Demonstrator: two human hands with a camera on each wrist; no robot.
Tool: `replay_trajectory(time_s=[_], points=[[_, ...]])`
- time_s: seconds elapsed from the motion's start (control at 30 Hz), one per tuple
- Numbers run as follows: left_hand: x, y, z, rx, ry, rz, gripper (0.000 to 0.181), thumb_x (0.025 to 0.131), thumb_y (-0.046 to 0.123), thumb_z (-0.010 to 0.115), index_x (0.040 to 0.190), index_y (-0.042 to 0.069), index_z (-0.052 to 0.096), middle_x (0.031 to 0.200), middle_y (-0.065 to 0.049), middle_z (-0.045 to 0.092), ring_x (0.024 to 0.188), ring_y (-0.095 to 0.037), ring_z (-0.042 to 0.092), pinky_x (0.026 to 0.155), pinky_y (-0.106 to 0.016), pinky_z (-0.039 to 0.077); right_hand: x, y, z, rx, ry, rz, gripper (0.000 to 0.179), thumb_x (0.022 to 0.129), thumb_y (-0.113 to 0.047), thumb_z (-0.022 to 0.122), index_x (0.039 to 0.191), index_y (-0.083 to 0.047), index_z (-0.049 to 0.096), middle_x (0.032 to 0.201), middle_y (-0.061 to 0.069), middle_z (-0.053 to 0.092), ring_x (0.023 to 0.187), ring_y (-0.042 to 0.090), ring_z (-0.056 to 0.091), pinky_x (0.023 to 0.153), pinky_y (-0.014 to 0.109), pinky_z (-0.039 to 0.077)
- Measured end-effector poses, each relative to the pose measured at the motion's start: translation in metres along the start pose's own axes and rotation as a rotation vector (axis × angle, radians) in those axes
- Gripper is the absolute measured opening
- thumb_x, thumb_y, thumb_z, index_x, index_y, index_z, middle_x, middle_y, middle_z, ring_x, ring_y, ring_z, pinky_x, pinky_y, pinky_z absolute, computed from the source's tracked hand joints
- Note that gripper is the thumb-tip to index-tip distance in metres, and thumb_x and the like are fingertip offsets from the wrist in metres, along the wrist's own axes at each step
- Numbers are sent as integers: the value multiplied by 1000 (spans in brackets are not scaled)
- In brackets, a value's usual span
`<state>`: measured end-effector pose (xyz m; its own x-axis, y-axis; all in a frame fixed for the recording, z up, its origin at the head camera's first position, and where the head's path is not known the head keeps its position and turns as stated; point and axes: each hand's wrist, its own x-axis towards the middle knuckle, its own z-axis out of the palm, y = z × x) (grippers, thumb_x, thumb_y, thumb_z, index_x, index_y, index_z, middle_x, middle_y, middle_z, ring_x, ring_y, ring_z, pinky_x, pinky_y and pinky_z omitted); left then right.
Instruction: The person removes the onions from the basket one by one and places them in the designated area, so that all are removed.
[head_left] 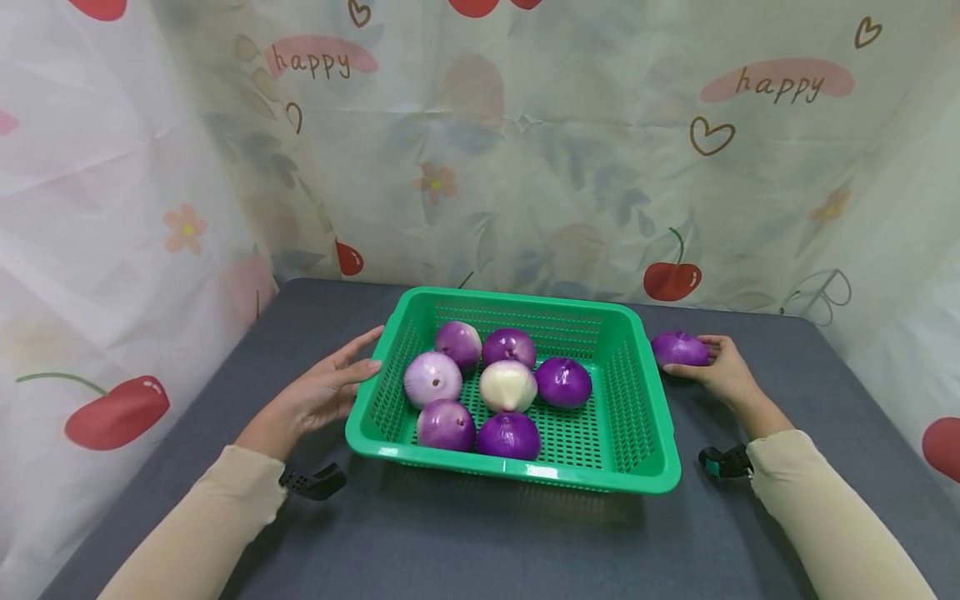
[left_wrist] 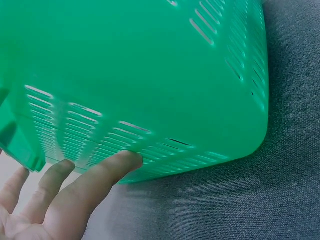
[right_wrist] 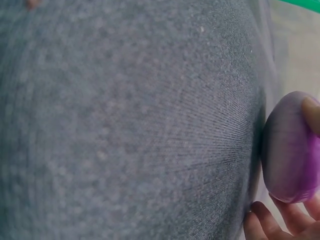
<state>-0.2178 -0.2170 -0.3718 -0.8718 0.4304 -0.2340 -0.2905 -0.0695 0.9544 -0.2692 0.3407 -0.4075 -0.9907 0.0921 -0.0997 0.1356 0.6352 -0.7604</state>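
A green plastic basket [head_left: 517,479] with slotted walls stands on the table, several purple onions [head_left: 564,382] and a pale whitish onion [head_left: 507,386] inside it. My left hand [head_left: 318,400] is at the basket's left side, fingers loosely extended by the rim. In the left wrist view, the fingers [left_wrist: 95,182] lie along the slotted outer wall. To the right of the basket, my right hand [head_left: 723,372] grips another purple onion [head_left: 677,349] between thumb and fingers. The right wrist view shows this onion [right_wrist: 287,150] low at the grey surface, partly covered by the thumb.
The dark grey table [head_left: 480,542] has a printed curtain [head_left: 525,167] behind it and at both sides. A thin looped cord [head_left: 825,292] shows at the back right corner. Each wrist carries a black strap device, the left one [head_left: 315,482] near the basket's front left.
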Motion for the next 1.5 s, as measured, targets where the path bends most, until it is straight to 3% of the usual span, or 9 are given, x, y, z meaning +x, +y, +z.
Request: replay_trajectory(time_s=[0.5,1.2,1.5], points=[[1,-1,0,-28,1,2,72,101,18,53,156,32,10,141,-18,38,106,-23,66,85,-49,54,1,-3,-2,-13,-40,-2,100,86,-32,74,148,12,7,145,43,20,133,54,27,106,63,30],[2,1,0,-14,6,-15,73,100,20,54,156,33,9,153,-24,23,107,-23,65,88,-52,52,-2,-4,-3,-63,-63,-12,105,85,-39,74,150,9,6,145,42,20,132,54,28,105,64,32],[4,-2,-3,0,-3,-5,72,101,19,53,156,32,9,151,-23,25,107,-24,65,88,-52,52,-3,-5,-7,-8,-70,1,104,86,-39,72,152,6,4,147,41,17,134,55,25,105,64,31]])
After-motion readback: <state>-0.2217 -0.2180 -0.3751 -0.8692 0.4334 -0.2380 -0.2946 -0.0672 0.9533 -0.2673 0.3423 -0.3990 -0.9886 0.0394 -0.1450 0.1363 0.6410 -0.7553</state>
